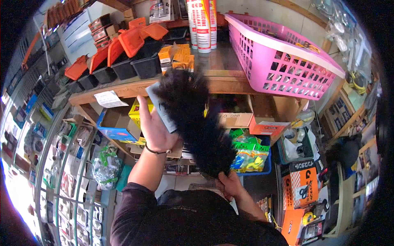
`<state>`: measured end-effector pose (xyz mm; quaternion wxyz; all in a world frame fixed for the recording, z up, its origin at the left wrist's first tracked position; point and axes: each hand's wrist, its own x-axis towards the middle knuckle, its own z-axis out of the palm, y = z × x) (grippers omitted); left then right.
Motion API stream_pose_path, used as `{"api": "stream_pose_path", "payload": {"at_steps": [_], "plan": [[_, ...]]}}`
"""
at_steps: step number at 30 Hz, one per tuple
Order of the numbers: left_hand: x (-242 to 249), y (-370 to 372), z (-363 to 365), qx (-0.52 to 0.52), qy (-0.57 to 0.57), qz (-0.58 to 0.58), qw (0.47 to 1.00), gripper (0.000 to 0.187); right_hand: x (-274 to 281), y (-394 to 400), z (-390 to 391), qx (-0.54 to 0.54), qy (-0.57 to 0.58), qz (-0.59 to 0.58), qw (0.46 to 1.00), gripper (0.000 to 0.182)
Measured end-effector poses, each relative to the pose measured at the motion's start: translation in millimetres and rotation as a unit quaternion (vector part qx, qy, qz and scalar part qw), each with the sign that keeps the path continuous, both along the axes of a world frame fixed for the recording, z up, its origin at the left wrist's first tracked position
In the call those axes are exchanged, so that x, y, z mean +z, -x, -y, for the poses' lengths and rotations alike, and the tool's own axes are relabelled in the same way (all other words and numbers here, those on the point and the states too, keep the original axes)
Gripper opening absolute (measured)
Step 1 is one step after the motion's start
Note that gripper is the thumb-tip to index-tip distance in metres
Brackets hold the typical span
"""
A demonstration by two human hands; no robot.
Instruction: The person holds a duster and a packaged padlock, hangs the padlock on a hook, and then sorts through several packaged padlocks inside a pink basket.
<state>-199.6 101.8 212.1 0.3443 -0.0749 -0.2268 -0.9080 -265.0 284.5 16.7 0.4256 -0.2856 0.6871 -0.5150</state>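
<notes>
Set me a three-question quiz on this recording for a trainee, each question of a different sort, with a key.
1. Which hand grips the black fluffy duster near its lower end?

2. True or false: in the picture, the pink perforated plastic basket stands to the right of the white-and-orange silicone sealant tubes.

3. Fill in the colour: the raised plastic lids on the black plastic bins are ____.

Key:
1. The right hand.
2. True.
3. Orange.

Pink basket (pixel 284 46) on wooden shelf (pixel 225 84)
</notes>
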Motion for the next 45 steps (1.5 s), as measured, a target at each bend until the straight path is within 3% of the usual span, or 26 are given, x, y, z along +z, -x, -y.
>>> {"api": "stream_pose_path", "payload": {"at_steps": [2,4,6,8,10,12,13,14,16,18,20,22,24,25,28,29,30,32,34,36,38,39,40,42,43,45], "plan": [[-15.7,0.3,21.2,0.009,-0.019,-0.005,1.000,0.063,-26.9,-4.0,4.1,-0.003,-0.007,-0.122,0.992,0.037],[-36.7,-0.1,59.8,-0.200,0.286,-0.116,0.930,0.064,19.9,-8.0,4.2,0.133,-0.104,-0.039,0.985,0.037],[-21.5,-4.4,44.2,-0.217,0.288,-0.194,0.912,0.061,12.8,-6.4,6.0,0.120,-0.104,-0.054,0.986,0.035],[1.9,-23.2,12.8,0.015,-0.038,0.004,0.999,0.054,25.4,-16.3,8.9,0.054,-0.042,0.014,0.998,0.036],[-11.0,-23.0,25.8,0.020,-0.027,-0.004,0.999,0.055,27.5,-21.8,11.2,-0.015,0.020,0.088,0.996,0.036],[-17.6,-25.8,42.6,-0.083,0.277,-0.052,0.956,0.055,20.4,-21.1,14.4,0.159,-0.001,-0.063,0.985,0.036],[-17.0,-28.9,35.2,0.083,0.346,0.172,0.919,0.060,14.8,-19.3,16.4,0.159,0.001,-0.064,0.985,0.036],[-11.8,-30.7,30.0,0.084,0.348,0.171,0.918,0.060,8.2,-16.6,18.6,0.111,-0.054,-0.050,0.991,0.037],[-4.1,-35.4,23.3,0.021,0.011,0.006,1.000,0.061,1.5,-18.1,21.7,0.067,-0.112,-0.037,0.991,0.038],[-27.2,-33.1,40.8,0.015,0.031,0.012,0.999,0.066,0.6,-24.3,24.4,0.016,-0.106,-0.031,0.994,0.039],[-38.8,-29.5,48.2,-0.010,0.265,0.005,0.964,0.065,13.7,-26.1,22.8,0.102,-0.068,-0.059,0.991,0.038],[-37.5,-24.7,57.8,-0.111,0.179,-0.065,0.976,0.061,19.5,-24.8,22.5,0.187,-0.028,-0.090,0.978,0.038],[-28.5,-37.4,43.7,-0.066,0.142,0.010,0.988,0.048,16.8,-23.4,22.4,0.021,-0.086,0.067,0.994,0.035],[-18.8,-30.9,35.4,0.016,-0.017,0.068,0.997,0.047,12.8,-25.1,23.9,0.023,-0.089,0.068,0.993,0.035],[-18.0,-27.9,23.5,0.239,0.124,0.205,0.941,0.048,-4.6,-34.5,29.8,-0.011,0.070,0.042,0.997,0.035],[-40.6,-30.2,38.8,-0.011,0.062,-0.016,0.998,0.044,-10.0,-37.9,29.5,0.039,0.106,0.048,0.992,0.034],[-47.8,-31.7,53.5,0.049,0.274,0.112,0.954,0.047,-14.3,-39.2,30.6,0.089,0.142,0.053,0.984,0.034],[-64.4,-31.8,73.3,-0.093,0.194,-0.053,0.975,0.050,-24.8,-27.3,27.9,0.092,0.031,-0.014,0.995,0.035],[-30.5,-39.8,44.5,0.064,0.013,0.055,0.996,0.045,-23.9,-26.2,27.9,0.094,-0.081,-0.078,0.989,0.039],[-45.0,-37.6,49.2,0.101,0.030,0.046,0.993,0.047,-11.6,-31.5,29.3,0.101,-0.069,0.007,0.992,0.042],[-62.2,-41.2,57.0,-0.019,0.218,-0.037,0.975,0.049,-17.1,-36.3,29.7,0.142,-0.042,-0.007,0.989,0.043],[-45.9,-42.9,52.1,0.118,0.299,0.246,0.915,0.049,-16.4,-38.0,30.6,0.182,-0.014,-0.026,0.983,0.043],[-48.0,-44.1,52.9,0.117,0.299,0.245,0.915,0.049,-11.6,-38.0,30.1,0.181,-0.013,-0.027,0.983,0.043],[-53.5,-48.5,54.8,0.004,0.106,0.016,0.994,0.048,3.0,-36.8,28.9,0.079,-0.067,0.008,0.995,0.043],[-44.7,-44.5,49.5,0.110,0.056,0.066,0.990,0.049,-3.1,-34.9,29.7,0.082,-0.067,0.007,0.994,0.043],[-49.8,-45.4,52.7,0.103,0.027,0.074,0.992,0.049,-11.7,-33.3,33.0,0.086,-0.065,0.016,0.994,0.043]]}}
